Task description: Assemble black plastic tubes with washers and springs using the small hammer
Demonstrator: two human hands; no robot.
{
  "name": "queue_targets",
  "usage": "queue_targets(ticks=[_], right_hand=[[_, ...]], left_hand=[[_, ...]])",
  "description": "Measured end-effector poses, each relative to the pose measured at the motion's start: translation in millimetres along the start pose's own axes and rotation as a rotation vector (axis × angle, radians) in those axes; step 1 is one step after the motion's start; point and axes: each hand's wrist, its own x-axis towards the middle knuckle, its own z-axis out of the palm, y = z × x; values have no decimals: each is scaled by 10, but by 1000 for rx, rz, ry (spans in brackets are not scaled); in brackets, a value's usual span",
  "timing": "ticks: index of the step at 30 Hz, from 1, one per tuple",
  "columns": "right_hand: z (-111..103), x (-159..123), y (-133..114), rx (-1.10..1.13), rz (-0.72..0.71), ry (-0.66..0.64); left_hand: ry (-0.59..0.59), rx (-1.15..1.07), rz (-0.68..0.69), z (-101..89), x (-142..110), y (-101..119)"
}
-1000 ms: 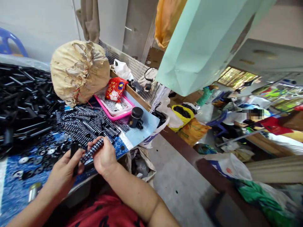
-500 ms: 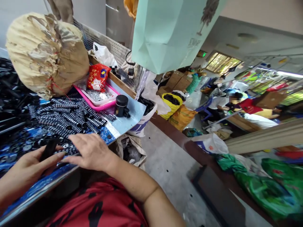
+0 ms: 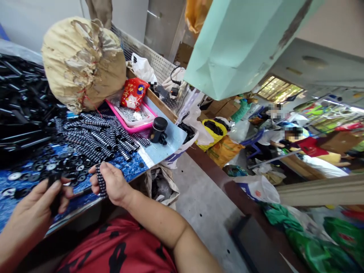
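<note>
**Both Hands Full at Blue Bench, Parts Piled All Round**

L hand is clamped on a dark piece, thumb on the near side, other fingers curled behind; most of the piece is hidden, so can't tell its full shape. R hand has fingers closed round a blk-and-white patterned rod, held approx. upright at the bench edge, lower end nr the palm. Hands are well apart, rod & dark piece not touching.

Just beyond the L hand: loose blk discs, scattered on the blue bench top, a few paler ones among them. Behind the R hand, a heap of more patterned rods, lying every which way. Far L side, big pile of glossy blk tubes.

Nr the rods: pink tray w/ red packet & small silvery bits; blk lidded mug just beside it. Big tan bundle sits at the back. Pale green bag hangs overhead, R side.
</note>
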Motion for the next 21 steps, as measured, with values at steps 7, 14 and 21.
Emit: queue_targets(ticks=[7,14,21], right_hand=[[200,1,231,103,109,-5],[485,217,554,82,228,21],[283,255,620,-658,-435,-289]], left_hand=[[-17,-128,4,-72,-314,-220],[58,-59,273,-108,-302,-290],[35,-273,129,-323,-407,-283]])
